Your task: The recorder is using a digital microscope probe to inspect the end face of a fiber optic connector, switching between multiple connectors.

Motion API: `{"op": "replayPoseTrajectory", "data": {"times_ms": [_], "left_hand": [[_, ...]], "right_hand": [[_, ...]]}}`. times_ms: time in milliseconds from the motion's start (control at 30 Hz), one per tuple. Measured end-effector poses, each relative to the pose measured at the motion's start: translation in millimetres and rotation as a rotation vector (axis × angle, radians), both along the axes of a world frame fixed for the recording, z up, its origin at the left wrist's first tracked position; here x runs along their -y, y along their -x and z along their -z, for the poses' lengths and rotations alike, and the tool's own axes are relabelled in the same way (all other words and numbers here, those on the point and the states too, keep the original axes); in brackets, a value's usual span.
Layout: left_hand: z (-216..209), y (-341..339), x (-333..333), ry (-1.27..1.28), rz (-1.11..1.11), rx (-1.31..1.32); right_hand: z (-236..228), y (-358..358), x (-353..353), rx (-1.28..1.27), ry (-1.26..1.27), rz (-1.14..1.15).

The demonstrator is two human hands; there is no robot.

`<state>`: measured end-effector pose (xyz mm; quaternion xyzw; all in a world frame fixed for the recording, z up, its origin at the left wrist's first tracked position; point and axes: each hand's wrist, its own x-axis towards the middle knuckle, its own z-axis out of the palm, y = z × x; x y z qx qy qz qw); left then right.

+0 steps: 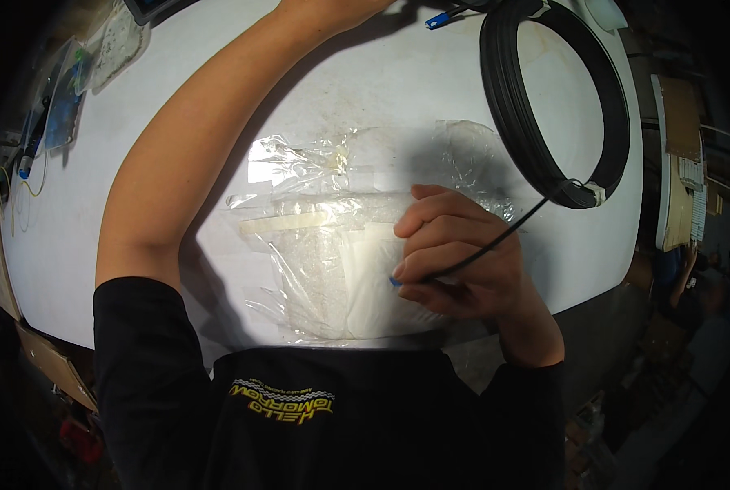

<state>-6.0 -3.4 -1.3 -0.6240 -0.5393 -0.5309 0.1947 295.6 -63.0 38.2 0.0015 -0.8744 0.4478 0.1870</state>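
Observation:
My right hand (pixel 471 257) is closed around the end of a thin black cable (pixel 535 209), above the near right part of the table. A small blue tip (pixel 395 282) shows below its fingers. From the hand the cable runs up to a large tied coil of black cable (pixel 508 98). My left hand (pixel 336 11) reaches to the far edge of the picture, where its fingers are cut off. Right of it lies a blue connector (pixel 438 20) on a dark lead. Between my arms, a clear plastic bag (pixel 300 269) with white sheet-like contents (pixel 369 286) lies flat.
The white table (pixel 169 49) has a curved right edge. Clear bags (pixel 67 94) with blue and dark parts sit at the left, near a thin yellow lead (pixel 34 188). Cardboard pieces (pixel 677 122) stand beyond the right edge, with another person's arm (pixel 682 278) below them.

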Motion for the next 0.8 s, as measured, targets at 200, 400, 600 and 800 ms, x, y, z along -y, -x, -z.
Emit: {"op": "replayPoseTrajectory", "data": {"times_ms": [200,400,600,800], "left_hand": [[1,-1,1,-0.001,0.004,-0.007],[1,1,-1,-0.022,0.004,-0.005],[1,-1,-1,-0.001,0.021,0.004],[1,2,0,-0.038,0.018,-0.029]], "right_hand": [[-1,-1,2,0.021,0.004,-0.002],[-1,-2,0,0.027,-0.019,-0.012],[-2,-2,-3,0.036,-0.019,-0.008],[-4,-9,-10,0.017,-0.001,0.001]]}}
